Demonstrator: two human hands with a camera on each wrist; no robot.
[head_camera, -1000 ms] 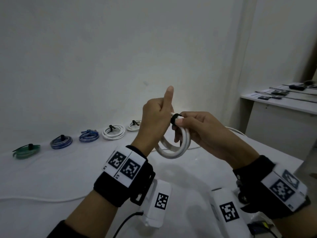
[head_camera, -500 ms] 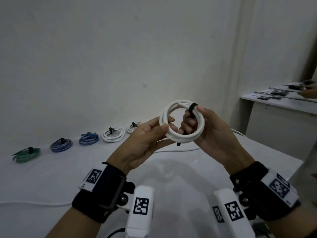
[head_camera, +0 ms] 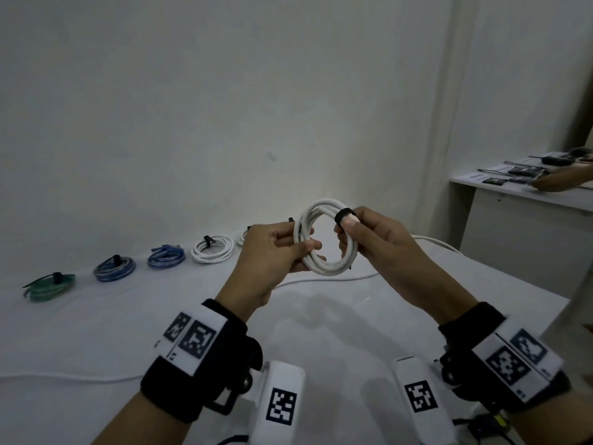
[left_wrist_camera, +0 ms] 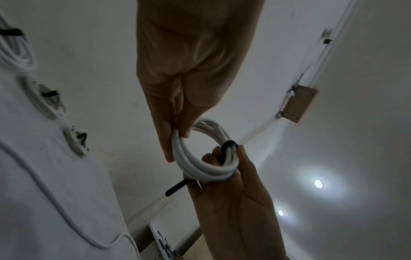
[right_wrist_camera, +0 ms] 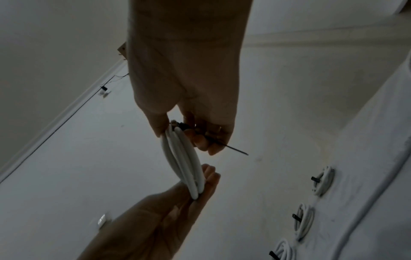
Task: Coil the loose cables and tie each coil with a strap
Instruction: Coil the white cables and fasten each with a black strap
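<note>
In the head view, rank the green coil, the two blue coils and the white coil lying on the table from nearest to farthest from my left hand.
From the left hand:
1. White tied cable coil, just left of it.
2. Bright blue cable coil, further left.
3. Blue-grey cable coil, left again.
4. Green cable coil, at the row's far-left end.

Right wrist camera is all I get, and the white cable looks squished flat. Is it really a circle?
Observer: Yes. From the head view the white coil is a round ring, held up above the table between the left hand and the right hand.
Operator: Is the black tie thing on it?
Observer: A black strap loops over the top of the ring, right by the right thumb.
Operator: I only see white bundles on the table. Any other colours?
Observer: Yes, further along the row lie a green coil and two blue coils.
</note>
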